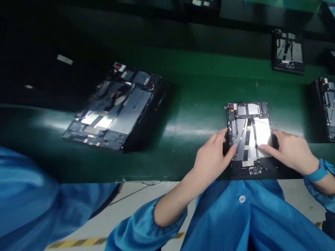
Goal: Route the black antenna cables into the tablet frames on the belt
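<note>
A tablet point(242, 143) with its inside bared lies at the bench's front edge, showing silvery battery panels, dark flex strips and a board along the near end. My left hand point(213, 153) grips its left edge, thumb on the battery area and fingers down the side. On the opposite edge, my right hand point(294, 150) holds it the same way, its thumb reaching over the bright right panel. A thin dark wire sticks out past the tablet's upper right side. The fingertips under both edges are hidden.
To the left sits a thick block of similar opened tablets point(115, 108), blurred. Another opened tablet point(288, 52) lies at the back right, and one more point(328, 104) is cut by the right border. A co-worker's blue sleeve point(23, 195) is at lower left. The bench point(193, 87) is green.
</note>
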`<state>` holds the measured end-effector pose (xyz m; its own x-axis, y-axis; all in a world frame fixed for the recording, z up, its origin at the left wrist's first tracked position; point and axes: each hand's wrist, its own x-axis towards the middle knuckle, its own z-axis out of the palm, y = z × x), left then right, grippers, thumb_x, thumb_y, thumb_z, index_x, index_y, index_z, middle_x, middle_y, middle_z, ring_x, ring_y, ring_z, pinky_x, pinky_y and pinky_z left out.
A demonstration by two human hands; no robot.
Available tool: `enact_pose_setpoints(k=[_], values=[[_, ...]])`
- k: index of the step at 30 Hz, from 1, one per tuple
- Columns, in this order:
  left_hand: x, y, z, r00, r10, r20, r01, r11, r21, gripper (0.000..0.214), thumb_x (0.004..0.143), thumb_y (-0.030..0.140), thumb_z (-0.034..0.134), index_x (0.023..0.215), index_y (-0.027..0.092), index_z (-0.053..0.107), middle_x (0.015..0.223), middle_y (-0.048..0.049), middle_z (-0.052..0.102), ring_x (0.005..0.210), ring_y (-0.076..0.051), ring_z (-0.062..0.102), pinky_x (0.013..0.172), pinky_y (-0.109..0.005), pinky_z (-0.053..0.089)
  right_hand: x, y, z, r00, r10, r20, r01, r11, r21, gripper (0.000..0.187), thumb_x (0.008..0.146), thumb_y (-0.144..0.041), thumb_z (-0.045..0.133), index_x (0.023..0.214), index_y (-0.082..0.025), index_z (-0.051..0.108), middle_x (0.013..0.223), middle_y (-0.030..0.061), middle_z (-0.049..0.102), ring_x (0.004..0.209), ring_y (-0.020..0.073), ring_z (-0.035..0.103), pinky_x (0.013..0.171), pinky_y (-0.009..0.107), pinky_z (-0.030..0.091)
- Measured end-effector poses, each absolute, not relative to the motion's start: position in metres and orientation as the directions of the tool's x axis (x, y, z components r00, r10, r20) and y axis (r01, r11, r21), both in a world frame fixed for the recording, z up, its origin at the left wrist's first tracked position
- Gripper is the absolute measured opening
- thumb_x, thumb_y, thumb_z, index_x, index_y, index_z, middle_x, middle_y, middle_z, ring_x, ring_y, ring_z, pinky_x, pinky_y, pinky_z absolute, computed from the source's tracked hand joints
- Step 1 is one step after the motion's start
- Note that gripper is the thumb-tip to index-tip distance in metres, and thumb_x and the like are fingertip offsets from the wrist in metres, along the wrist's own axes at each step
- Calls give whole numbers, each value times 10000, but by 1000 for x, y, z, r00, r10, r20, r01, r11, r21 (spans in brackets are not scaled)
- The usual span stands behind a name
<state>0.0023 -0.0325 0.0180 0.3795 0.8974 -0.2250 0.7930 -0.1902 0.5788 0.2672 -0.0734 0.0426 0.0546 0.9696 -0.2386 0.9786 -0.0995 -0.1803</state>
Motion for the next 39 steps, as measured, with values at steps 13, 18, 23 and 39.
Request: enact_pose_setpoints(k=[13,18,23,39], values=[[72,28,59,362,850,-383,931,-313,185,225,912,113,518,944,106,741,957,-232,757,973,-413,767,791,-446,564,222,7,42,-179,970,-164,984,178,-26,343,939,-19,429,1130,-113,698,980,170,753,815,254,705,625,334,356],[28,22,56,190,912,-363,964,-103,246,73,859,205,577,835,204,646,816,-137,723,866,-393,743,728,-439,542,222,9,44,-190,963,-193,982,188,-27,362,922,-1,425,1128,-94,707,910,162,753,754,245,693,598,333,315],[-3,12,27,102,947,-305,929,19,369,112,877,269,587,970,209,603,826,-84,682,796,-303,684,725,-407,526,223,5,33,-235,972,-30,972,234,-11,272,922,-64,485,962,-111,751,930,170,743,835,249,660,627,336,361],[-3,73,1,523,775,-354,304,219,927,198,749,197,785,882,169,641,685,19,626,591,-104,596,587,-231,493,239,-11,-3,-148,903,402,822,339,-459,211,943,-149,561,949,-175,770,945,92,782,819,208,709,763,356,579]])
